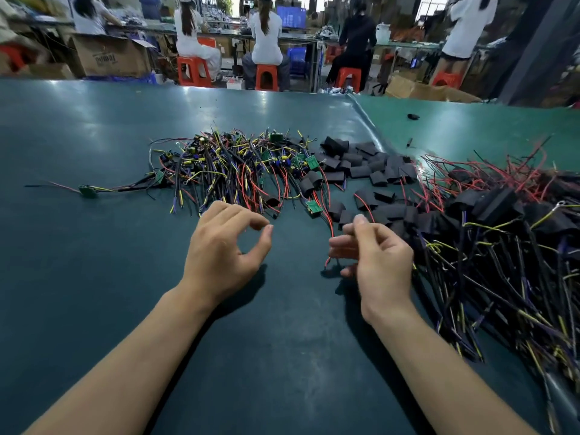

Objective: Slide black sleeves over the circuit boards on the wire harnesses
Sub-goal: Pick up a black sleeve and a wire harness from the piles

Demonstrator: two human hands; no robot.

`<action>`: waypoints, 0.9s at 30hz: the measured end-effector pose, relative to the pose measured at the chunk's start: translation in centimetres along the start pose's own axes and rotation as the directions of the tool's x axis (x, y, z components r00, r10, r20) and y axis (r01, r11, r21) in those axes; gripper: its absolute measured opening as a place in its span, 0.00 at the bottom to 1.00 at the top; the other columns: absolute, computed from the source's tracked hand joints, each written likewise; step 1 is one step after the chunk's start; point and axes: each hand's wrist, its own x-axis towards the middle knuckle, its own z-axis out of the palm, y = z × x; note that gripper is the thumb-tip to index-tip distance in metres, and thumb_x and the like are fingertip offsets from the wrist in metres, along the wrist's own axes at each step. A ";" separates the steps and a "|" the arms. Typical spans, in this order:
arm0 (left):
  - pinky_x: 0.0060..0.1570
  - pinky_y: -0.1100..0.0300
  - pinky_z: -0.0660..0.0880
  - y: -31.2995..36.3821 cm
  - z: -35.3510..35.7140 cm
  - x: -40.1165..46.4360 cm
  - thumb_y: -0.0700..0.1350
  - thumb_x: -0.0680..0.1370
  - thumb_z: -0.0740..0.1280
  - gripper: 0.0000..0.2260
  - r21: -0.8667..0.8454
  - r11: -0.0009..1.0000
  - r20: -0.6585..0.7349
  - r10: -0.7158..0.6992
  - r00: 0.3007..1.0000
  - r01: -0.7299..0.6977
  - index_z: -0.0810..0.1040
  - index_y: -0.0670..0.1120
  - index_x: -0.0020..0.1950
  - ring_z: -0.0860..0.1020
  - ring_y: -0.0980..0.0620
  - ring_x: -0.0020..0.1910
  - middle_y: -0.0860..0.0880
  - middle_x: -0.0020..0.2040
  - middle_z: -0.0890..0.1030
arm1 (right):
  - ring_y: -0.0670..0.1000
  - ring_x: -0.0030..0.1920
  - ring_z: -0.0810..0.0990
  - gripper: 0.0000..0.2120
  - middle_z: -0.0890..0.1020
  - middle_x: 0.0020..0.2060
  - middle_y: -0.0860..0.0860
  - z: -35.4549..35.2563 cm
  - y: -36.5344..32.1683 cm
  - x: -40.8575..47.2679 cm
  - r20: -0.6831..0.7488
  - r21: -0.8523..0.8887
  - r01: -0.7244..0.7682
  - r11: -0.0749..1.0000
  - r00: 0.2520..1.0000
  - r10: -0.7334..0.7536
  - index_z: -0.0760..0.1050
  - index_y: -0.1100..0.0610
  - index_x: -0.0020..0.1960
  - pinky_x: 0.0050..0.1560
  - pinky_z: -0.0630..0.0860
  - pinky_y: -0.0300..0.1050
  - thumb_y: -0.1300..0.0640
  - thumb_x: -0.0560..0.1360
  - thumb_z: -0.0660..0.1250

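Note:
A tangled pile of wire harnesses (235, 164) with bare green circuit boards lies at the middle of the table. Loose black sleeves (361, 166) are heaped to its right. Further right is a large pile of harnesses wearing black sleeves (502, 221). My left hand (226, 246) hovers just in front of the bare pile, fingers loosely curled, holding nothing. My right hand (376, 255), blurred, pinches a red wire (329, 229) that runs up to a green circuit board (314, 207). The wire's lower end hangs below my fingers.
The dark green table mat (125, 277) meets a lighter green mat (470, 127) at the back right. One lone harness with a board (88, 190) lies far left. Beyond the table, several people sit on red stools (266, 77) among cardboard boxes (110, 56).

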 end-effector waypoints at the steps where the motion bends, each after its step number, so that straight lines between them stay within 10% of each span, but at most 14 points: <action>1: 0.47 0.53 0.73 -0.2 0.0 0.0 0.43 0.75 0.70 0.06 0.012 1.000 -0.003 -0.012 1.000 0.012 0.82 0.42 0.41 0.75 0.45 0.40 0.50 0.39 0.81 | 0.48 0.30 0.82 0.10 0.84 0.32 0.51 0.1 0.2 0.0 0.001 -0.077 0.109 0.991 0.994 -0.109 0.77 0.55 0.42 0.24 0.72 0.37 0.56 0.81 0.64; 4: 0.46 0.56 0.71 -0.5 -0.1 -0.1 0.43 0.75 0.69 0.06 0.030 0.997 -0.009 -0.069 0.998 0.069 0.81 0.43 0.40 0.74 0.46 0.39 0.51 0.37 0.80 | 0.45 0.39 0.81 0.07 0.83 0.37 0.47 -0.3 0.6 0.3 0.015 -0.298 0.337 0.893 0.937 -0.349 0.77 0.46 0.47 0.41 0.78 0.41 0.58 0.80 0.65; 10: 0.45 0.52 0.74 -0.4 0.0 -0.3 0.43 0.74 0.69 0.06 0.069 0.986 0.038 -0.152 0.988 0.149 0.81 0.42 0.39 0.74 0.45 0.39 0.50 0.37 0.80 | 0.53 0.53 0.79 0.08 0.82 0.51 0.53 -0.6 1.3 0.9 0.122 -0.604 0.335 0.723 0.936 -0.331 0.79 0.58 0.56 0.56 0.75 0.51 0.60 0.78 0.66; 15: 0.43 0.53 0.73 -0.1 0.4 -0.4 0.43 0.73 0.69 0.07 0.141 0.985 0.096 -0.113 0.989 0.099 0.79 0.43 0.37 0.73 0.46 0.37 0.49 0.34 0.78 | 0.57 0.59 0.72 0.17 0.77 0.57 0.54 0.4 1.5 0.6 0.380 -0.875 0.408 0.261 0.912 -0.152 0.77 0.56 0.62 0.60 0.69 0.50 0.47 0.79 0.64; 22: 0.41 0.53 0.73 0.3 0.2 -0.2 0.41 0.73 0.71 0.08 0.154 0.966 0.164 -0.230 0.959 0.205 0.78 0.42 0.35 0.73 0.45 0.37 0.48 0.33 0.78 | 0.57 0.52 0.78 0.08 0.81 0.49 0.55 0.3 0.2 -0.7 0.278 -0.864 0.307 0.399 0.952 -0.132 0.76 0.58 0.55 0.50 0.71 0.48 0.62 0.76 0.65; 27: 0.44 0.51 0.74 0.5 0.3 0.1 0.43 0.75 0.70 0.10 0.146 0.953 0.220 -0.292 0.931 0.265 0.78 0.41 0.35 0.74 0.44 0.39 0.47 0.34 0.79 | 0.54 0.48 0.80 0.02 0.83 0.42 0.48 -1.1 -1.4 -1.6 0.322 -0.911 0.243 0.334 0.924 0.206 0.77 0.50 0.42 0.49 0.77 0.45 0.54 0.69 0.68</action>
